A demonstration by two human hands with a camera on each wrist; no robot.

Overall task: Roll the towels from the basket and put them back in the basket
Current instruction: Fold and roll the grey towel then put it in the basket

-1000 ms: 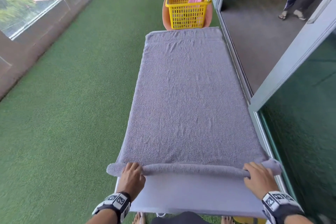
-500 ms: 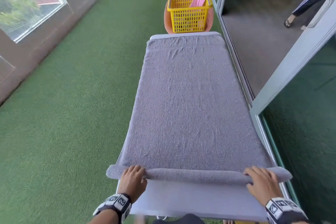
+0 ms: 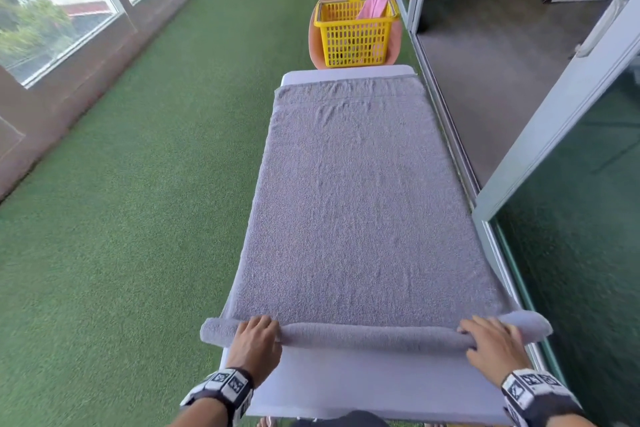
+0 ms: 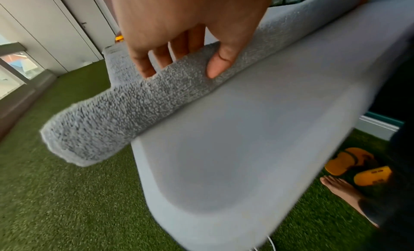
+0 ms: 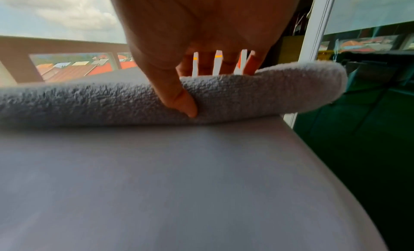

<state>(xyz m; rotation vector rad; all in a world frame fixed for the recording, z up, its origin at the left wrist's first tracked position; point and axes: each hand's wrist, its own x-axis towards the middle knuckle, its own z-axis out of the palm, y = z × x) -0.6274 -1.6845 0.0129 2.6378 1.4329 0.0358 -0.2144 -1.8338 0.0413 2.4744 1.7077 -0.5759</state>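
Observation:
A grey towel [image 3: 349, 204] lies flat along a narrow white table [image 3: 363, 388]. Its near end is wound into a thin roll [image 3: 374, 336] [image 4: 125, 106] [image 5: 89, 102] that overhangs both table sides. My left hand [image 3: 254, 340] [image 4: 179, 67] grips the roll near its left end, fingers over the top and thumb on the near side. Near the right end my right hand [image 3: 491, 340] [image 5: 201, 88] holds the roll the same way. At the far end a yellow basket [image 3: 355, 33] stands on a pink stool, with a pink towel [image 3: 374, 2] hanging over its rim.
Green artificial turf [image 3: 138, 218] covers the floor on the left, bounded by a low wall with windows. A sliding glass door frame [image 3: 561, 114] and its track run close along the table's right side. Orange sandals [image 4: 358, 166] and a bare foot sit under the near end.
The roll has grown slightly thicker and both hands have shifted a little forward with it. The towel's far edge has drawn back, baring a strip of table by the basket.

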